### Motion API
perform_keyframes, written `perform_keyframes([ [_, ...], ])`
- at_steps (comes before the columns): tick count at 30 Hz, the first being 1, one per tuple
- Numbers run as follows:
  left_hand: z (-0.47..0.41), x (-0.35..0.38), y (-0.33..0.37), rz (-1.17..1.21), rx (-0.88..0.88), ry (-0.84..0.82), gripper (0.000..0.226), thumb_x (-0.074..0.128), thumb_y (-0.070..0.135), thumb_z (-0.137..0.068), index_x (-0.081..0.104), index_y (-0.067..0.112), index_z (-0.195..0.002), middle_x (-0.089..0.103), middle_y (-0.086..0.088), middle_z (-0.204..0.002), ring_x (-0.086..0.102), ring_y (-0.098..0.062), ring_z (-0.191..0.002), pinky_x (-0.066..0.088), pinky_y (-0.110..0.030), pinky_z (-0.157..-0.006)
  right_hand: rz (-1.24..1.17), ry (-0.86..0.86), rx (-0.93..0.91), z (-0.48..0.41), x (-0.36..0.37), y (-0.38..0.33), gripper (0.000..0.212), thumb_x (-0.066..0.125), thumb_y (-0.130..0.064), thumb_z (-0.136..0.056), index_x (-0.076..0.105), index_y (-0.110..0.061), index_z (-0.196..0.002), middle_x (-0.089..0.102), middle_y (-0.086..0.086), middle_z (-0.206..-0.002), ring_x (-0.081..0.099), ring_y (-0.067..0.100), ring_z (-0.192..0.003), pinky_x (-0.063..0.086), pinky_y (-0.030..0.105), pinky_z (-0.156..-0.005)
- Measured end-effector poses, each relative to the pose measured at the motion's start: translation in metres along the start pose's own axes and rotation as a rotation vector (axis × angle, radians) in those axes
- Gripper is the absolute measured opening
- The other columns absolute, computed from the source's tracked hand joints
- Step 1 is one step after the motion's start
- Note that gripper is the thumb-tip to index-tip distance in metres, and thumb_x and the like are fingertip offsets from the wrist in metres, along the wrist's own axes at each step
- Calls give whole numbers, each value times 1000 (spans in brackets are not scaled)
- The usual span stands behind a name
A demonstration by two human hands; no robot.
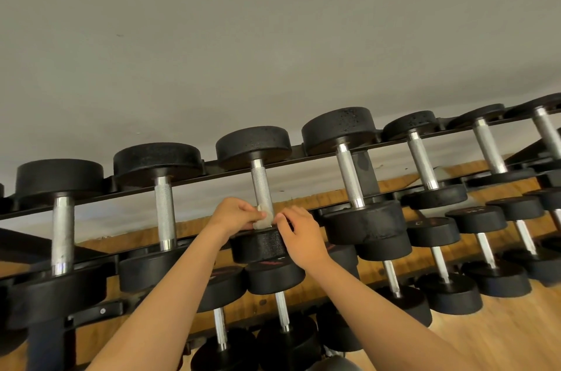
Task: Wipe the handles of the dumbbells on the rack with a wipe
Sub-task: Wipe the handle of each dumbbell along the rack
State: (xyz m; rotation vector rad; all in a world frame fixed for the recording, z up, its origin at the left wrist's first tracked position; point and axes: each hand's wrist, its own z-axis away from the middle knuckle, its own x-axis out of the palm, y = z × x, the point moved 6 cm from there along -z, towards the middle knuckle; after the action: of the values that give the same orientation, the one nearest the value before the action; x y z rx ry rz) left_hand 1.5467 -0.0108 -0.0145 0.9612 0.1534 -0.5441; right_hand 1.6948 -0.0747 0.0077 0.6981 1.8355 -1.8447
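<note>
Partly hidden wipe (pixel 263 220) in pinch of left hand (pixel 235 214) against handle (pixel 261 187); right hand (pixel 299 237) beside it, grip unclear.

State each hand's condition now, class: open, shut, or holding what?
Left hand: grips the wipe against the handle.
Right hand: curled beside the handle; cannot tell.

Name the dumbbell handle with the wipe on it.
Top row, third visible handle from left: the left hand holds the wipe against its near end; others are bare.
</note>
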Motion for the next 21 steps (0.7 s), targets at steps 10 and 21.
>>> perform_keyframes([
  [10,-4,-2,-15,19,39,30,13,71,-1,-82,70,9,-74,72,-12,-93,69,-23,-93,54,-41,-94,-7,31,-36,-2,4,2,53,28,-51,-89,66,-14,-88,59,-3,-83,49,8,-82,34,12,-72],
  [21,4,-2,-12,47,119,30,10,80,13,-77,70,15,-81,73,-6,-93,67,-22,-93,52,-39,-91,9,49,-36,-2,2,0,52,28,-49,-89,66,-13,-89,52,-8,-80,47,8,-80,34,16,-69],
])
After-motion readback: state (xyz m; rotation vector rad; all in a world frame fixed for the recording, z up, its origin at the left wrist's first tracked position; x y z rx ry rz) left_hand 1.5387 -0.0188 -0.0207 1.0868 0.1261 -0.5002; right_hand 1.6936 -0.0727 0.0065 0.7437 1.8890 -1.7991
